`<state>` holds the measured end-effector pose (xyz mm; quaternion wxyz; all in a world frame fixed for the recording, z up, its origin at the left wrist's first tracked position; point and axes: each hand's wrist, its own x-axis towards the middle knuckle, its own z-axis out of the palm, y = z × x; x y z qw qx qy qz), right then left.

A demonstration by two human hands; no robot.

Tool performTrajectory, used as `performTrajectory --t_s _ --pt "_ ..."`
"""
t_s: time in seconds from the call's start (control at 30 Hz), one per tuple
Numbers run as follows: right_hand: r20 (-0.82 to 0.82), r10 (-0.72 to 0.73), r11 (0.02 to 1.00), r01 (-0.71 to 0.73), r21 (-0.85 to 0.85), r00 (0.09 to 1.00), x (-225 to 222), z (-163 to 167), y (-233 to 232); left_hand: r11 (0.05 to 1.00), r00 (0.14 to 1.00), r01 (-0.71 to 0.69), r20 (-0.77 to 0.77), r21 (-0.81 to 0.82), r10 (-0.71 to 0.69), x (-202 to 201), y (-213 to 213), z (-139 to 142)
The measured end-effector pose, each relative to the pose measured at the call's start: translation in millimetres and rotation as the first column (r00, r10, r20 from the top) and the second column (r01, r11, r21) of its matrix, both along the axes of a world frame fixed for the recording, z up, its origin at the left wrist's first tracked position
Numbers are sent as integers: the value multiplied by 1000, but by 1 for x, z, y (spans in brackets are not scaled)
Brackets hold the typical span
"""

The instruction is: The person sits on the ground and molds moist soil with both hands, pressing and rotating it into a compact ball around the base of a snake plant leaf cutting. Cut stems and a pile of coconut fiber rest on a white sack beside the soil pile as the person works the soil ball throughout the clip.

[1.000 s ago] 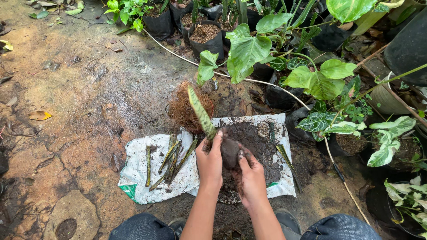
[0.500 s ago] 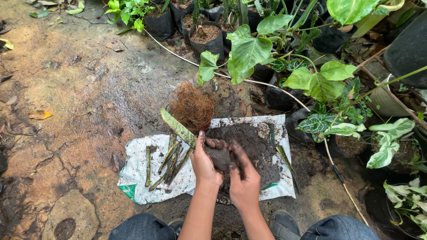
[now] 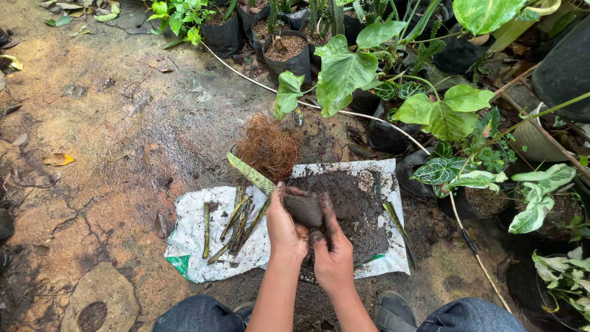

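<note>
Hands pressed together over white plastic sack point(image 3: 203, 246) spread on wet stone floor point(image 3: 110, 141): left hand point(image 3: 284, 224) and right hand point(image 3: 332, 249) both curled shut around dark damp soil clump point(image 3: 303, 209), above loose soil heap point(image 3: 356, 209). Risk: clump likely crumbles if squeezed unevenly; falling soil could bury cut green stems point(image 3: 236, 224) just beside.

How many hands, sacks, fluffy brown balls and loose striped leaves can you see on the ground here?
Hands: 2, the left hand and the right hand, pressed around a dark soil clump
White sack spread flat: 1
Brown fibre ball: 1
Loose striped leaf: 1
Total: 5
</note>
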<state>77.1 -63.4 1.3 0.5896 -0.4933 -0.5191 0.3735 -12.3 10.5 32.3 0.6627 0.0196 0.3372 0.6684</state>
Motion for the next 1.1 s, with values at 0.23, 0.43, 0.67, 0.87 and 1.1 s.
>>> performTrajectory --t_s 0.23,0.43,0.67,0.87,1.1 --pt "-585 -179 948 -21 -318 791 10 -12 11 984 918 176 -357 -22 -173 12 -2 16" --pt "-678 -192 928 -95 -361 709 8 -16 9 990 914 125 -396 62 -91 14 -5 -3" --pt "-670 -211 910 -108 -401 712 8 -9 8 997 918 50 -395 58 -23 22 -6 -13" --pt "-639 -310 861 -77 -503 704 8 -1 11 992 864 124 -493 19 -99 23 -7 -6" --pt "-616 -287 872 -65 -484 734 19 -1 12 984 833 159 -546 85 -88 26 -4 -29"
